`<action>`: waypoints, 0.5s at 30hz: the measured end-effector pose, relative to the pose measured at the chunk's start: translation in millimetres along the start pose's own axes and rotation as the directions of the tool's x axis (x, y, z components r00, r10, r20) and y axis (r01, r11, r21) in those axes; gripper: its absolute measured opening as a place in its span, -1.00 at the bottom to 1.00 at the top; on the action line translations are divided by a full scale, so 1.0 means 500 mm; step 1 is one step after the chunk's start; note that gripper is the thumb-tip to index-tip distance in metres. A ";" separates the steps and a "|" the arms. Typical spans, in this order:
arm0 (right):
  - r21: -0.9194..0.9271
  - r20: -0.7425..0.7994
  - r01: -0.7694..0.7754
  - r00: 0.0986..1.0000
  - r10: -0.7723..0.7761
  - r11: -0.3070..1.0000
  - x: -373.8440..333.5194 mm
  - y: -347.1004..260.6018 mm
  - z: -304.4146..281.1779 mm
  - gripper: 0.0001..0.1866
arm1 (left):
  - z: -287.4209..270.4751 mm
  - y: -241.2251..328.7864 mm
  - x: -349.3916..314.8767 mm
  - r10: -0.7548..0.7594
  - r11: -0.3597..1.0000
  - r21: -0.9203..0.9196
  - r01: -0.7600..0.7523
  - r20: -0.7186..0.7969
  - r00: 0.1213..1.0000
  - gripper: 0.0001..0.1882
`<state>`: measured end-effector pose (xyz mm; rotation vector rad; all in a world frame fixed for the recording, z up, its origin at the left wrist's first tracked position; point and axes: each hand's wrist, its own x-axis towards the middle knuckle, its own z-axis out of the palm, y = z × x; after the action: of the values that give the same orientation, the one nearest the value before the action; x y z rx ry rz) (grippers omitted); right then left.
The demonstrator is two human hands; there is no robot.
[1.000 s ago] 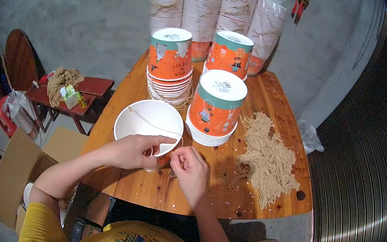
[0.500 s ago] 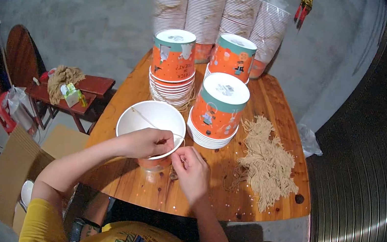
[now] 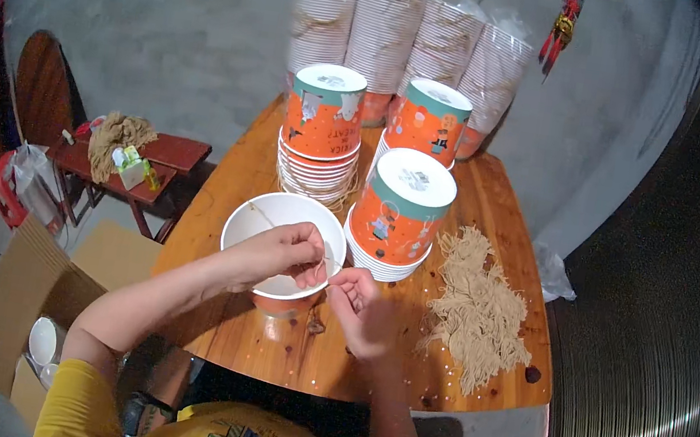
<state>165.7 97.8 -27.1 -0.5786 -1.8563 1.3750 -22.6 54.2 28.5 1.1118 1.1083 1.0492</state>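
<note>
A white-lined paper bucket (image 3: 243, 226) with an orange outside stands upright, mouth up, near the table's front. A thin tan string (image 3: 263, 214) runs from its far left rim across the opening to my fingers. My left hand (image 3: 291, 255) reaches over the mouth and pinches the string near the right side of the rim. Just outside that rim, my right hand (image 3: 360, 308) has thumb and forefinger closed on the string's end. Right of the hands, a pile of loose tan strings (image 3: 479, 317) lies on the table.
Upside-down orange bucket stacks stand close behind: front right (image 3: 396, 212), back left (image 3: 323, 125), back right (image 3: 427, 131). Tall plastic-wrapped bucket stacks (image 3: 381, 40) line the wooden table's (image 3: 496, 194) far edge. At left are a red bench (image 3: 180, 154) and an open cardboard box (image 3: 27, 289).
My hands have come slightly apart at the right side of the rim, and a short length of string shows between them. The view has shifted a little.
</note>
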 end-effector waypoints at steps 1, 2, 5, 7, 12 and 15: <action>0.067 0.014 0.011 1.000 -0.012 0.998 0.003 0.001 -0.002 -0.86 | 0.003 0.000 0.000 -0.022 0.999 -0.035 0.022 -0.005 1.000 -0.88; 0.133 0.028 0.021 0.999 -0.025 0.991 0.005 -0.001 -0.004 -0.86 | 0.003 0.000 -0.001 -0.015 0.999 -0.036 0.015 -0.006 1.000 -0.88; 0.145 0.052 -0.047 0.998 0.039 0.988 0.008 -0.009 -0.021 -0.86 | -0.006 -0.001 -0.001 0.021 0.998 0.060 -0.029 0.141 0.990 -0.78; 0.138 0.048 -0.024 0.999 0.018 0.990 0.007 -0.026 -0.022 -0.86 | -0.006 -0.005 -0.001 0.042 0.992 0.111 -0.060 0.155 0.987 -0.80; -0.031 0.066 -0.021 0.998 0.023 0.999 0.004 -0.075 -0.025 -0.89 | -0.001 -0.011 0.002 0.031 0.986 0.157 -0.049 0.114 0.993 -0.86; -0.357 0.095 0.268 0.963 -0.251 0.895 0.017 -0.090 -0.030 -0.90 | 0.013 0.002 0.002 0.017 0.969 0.244 -0.043 0.105 0.994 -0.85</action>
<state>175.1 98.5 20.0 -0.4605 -2.1591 0.8774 -16.3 54.4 30.1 1.3680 1.1642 0.8834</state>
